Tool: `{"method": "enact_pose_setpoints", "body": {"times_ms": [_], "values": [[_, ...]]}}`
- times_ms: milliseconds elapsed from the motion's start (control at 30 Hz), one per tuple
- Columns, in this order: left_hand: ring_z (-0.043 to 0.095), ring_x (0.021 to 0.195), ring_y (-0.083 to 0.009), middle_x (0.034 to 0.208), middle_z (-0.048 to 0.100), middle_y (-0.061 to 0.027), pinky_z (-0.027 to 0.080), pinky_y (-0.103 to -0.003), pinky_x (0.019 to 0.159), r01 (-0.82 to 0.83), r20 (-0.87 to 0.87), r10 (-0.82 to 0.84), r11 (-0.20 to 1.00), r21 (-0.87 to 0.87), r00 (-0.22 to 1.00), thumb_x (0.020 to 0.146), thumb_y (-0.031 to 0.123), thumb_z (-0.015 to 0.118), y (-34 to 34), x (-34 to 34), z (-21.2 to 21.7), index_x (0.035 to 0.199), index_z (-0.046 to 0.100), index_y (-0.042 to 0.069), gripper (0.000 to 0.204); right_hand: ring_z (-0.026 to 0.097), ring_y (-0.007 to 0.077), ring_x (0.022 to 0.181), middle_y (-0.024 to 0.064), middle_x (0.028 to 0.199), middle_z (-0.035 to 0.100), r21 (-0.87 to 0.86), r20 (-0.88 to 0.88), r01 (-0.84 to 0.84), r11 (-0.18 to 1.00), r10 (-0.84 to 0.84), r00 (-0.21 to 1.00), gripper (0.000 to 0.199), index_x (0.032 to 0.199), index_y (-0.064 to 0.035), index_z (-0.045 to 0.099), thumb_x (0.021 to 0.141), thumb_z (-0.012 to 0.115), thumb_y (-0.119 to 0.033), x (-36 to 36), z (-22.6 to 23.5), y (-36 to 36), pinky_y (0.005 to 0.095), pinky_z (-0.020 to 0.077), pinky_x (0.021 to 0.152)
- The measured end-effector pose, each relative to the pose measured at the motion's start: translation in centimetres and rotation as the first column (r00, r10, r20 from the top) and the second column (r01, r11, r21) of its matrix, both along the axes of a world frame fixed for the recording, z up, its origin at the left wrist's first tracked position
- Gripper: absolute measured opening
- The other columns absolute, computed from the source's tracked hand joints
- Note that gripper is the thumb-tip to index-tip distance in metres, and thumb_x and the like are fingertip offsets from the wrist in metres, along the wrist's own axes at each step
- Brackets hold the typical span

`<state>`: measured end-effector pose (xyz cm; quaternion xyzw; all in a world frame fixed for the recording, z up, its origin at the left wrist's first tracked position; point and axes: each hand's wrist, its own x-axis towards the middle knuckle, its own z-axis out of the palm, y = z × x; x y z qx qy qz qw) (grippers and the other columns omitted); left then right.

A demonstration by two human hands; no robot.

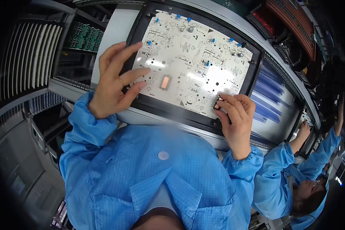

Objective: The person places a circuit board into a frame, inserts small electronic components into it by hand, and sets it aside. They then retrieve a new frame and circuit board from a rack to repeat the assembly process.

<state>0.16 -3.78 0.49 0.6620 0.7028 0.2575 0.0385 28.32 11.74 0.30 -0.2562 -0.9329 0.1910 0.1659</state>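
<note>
A white circuit board [183, 71] lies in a black frame [157, 104] before me, with several small blue disc components [207, 64] standing on it. My right hand [238, 115] pinches a dark chip module with pins [218, 102] at the board's near right corner. Whether the pins sit in the board's holes, I cannot tell. Over the board's left edge, my left hand [117, 82] holds nothing, its fingers spread. A similar chip module with a copper-coloured face [165, 82] stands on the board to the right of that hand.
Blue-purple strips [266, 96] lie right of the frame. Bins of parts [285, 23] line the far right side. Green circuit boards [84, 37] stand in a rack at left. A co-worker in blue [274, 180] works close on my right.
</note>
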Motion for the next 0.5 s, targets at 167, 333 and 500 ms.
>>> {"method": "enact_pose_setpoints", "body": {"times_ms": [167,333,500], "values": [[0.031,0.13,-0.0332,0.137,0.048,-0.011,0.025,-0.043,0.107,-0.071,0.009,0.072,0.997,-0.005,0.997,0.083,0.012,0.062,-0.7,-0.3,-0.8,0.103,0.07,0.012,0.021,0.053,0.0248,0.095,0.0009,0.104,0.065,0.032,0.005,-0.013,0.999,0.012,1.0,0.029,0.09,-0.0075,0.066,0.064,0.075,-0.003,0.0,-0.4,0.0,0.0361,0.0382,0.08],[0.032,0.129,-0.0326,0.135,0.05,-0.0097,0.027,-0.042,0.106,-0.079,0.037,0.08,0.997,-0.009,0.996,0.085,0.011,0.061,-0.8,-0.6,-1.1,0.101,0.071,0.011,0.019,0.052,0.0223,0.093,-0.0009,0.103,0.068,0.045,0.031,0.01,0.999,-0.012,0.999,0.028,0.09,-0.0078,0.069,0.063,0.076,-0.004,0.1,-0.2,-0.1,0.0327,0.0378,0.083],[0.034,0.127,-0.034,0.129,0.054,-0.0106,0.035,-0.043,0.102,-0.059,0.018,0.059,0.998,0.0,0.998,0.081,0.005,0.064,-0.3,-0.9,-0.7,0.098,0.07,0.009,0.019,0.053,0.0213,0.091,-0.0015,0.102,0.069,0.06,0.019,0.028,0.998,-0.03,0.999,0.026,0.088,-0.0081,0.069,0.063,0.076,-0.005,0.0,-0.1,-0.3,0.0326,0.0368,0.083]]}}
